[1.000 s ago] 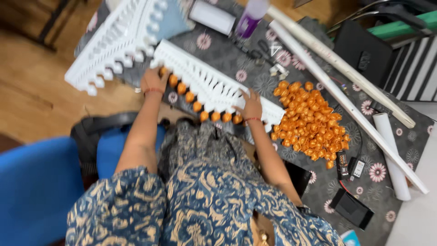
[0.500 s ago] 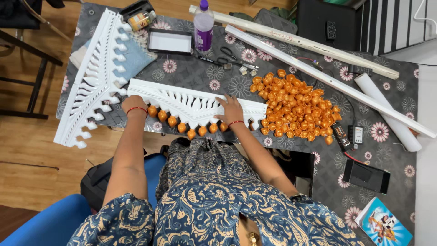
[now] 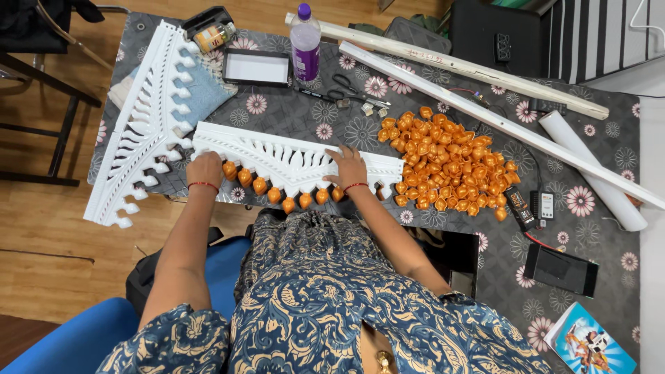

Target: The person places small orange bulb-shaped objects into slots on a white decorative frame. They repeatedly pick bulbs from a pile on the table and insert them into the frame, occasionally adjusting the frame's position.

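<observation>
At the near edge of the floral-cloth table [image 3: 332, 128], the left hand [image 3: 205, 171] lies with fingers curled down over the left end of a white fretwork panel [image 3: 291, 161], pressing it rather than closing round it; the right hand [image 3: 348, 168] rests flat, fingers spread, on the panel's middle. A row of orange lamp-shaped beads [image 3: 287, 201] hangs along the panel's near edge, partly beyond the table's rim. Whether any fingertip pinches a bead I cannot tell from this height. A heap of loose orange beads [image 3: 450, 166] lies just right of the panel, touching its end. A second white panel [image 3: 142, 149] lies slanted at the left, overhanging the table edge. The risk, as I judge it: the thin fretwork could snap under uneven pressure, a nudge could scatter the heap, or the overhanging panel could tip off.
</observation>
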Tool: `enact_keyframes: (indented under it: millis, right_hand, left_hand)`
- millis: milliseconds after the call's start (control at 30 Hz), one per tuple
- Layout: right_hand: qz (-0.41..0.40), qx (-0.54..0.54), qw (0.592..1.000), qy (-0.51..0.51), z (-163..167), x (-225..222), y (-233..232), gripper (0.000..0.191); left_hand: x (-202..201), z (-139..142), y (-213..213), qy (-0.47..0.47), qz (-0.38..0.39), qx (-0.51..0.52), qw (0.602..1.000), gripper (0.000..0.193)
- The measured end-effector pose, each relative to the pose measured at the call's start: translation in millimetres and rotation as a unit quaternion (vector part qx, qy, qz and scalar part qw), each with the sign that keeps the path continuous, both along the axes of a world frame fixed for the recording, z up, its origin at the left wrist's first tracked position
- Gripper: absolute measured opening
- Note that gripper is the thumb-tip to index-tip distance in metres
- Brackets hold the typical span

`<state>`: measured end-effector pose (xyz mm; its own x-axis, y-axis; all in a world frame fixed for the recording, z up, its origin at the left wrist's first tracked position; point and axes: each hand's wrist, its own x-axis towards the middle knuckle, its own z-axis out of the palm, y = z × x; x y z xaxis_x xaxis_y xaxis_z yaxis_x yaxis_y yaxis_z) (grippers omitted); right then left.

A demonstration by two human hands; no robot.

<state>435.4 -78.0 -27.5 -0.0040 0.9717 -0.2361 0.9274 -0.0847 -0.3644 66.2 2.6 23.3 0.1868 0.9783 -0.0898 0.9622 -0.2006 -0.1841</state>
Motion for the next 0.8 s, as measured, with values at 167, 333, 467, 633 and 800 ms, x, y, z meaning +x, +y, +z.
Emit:
enact_keyframes:
  millis: [167,333,467,633,800]
  right_hand:
    - [0.011,0.018,1.000,0.000,0.1,2.6,-4.1,0.088]
    - [0.016,0.022,1.000,0.002,5.0,2.3,-4.8,0.089]
    - [0.023,0.031,0.999,0.014,10.1,2.0,-6.0,0.089]
    - [0.041,0.049,0.998,0.004,1.4,1.3,-5.8,0.089]
    - [0.072,0.062,0.995,-0.001,-13.8,2.5,-6.8,0.088]
  left_hand:
    - [-9.2,-0.6,-34.2,-0.168,0.126,0.099,0.973,0.041]
    - [-8.2,-13.6,-31.2,-0.531,0.436,0.021,0.727,0.055]
    - [-0.8,-12.9,-37.6,-0.708,0.431,-0.025,0.559,0.050]
    - [3.5,-6.3,-31.8,-0.729,0.466,0.048,0.499,0.035]
    - [-5.6,-13.4,-30.0,-0.855,0.472,-0.081,0.198,0.042]
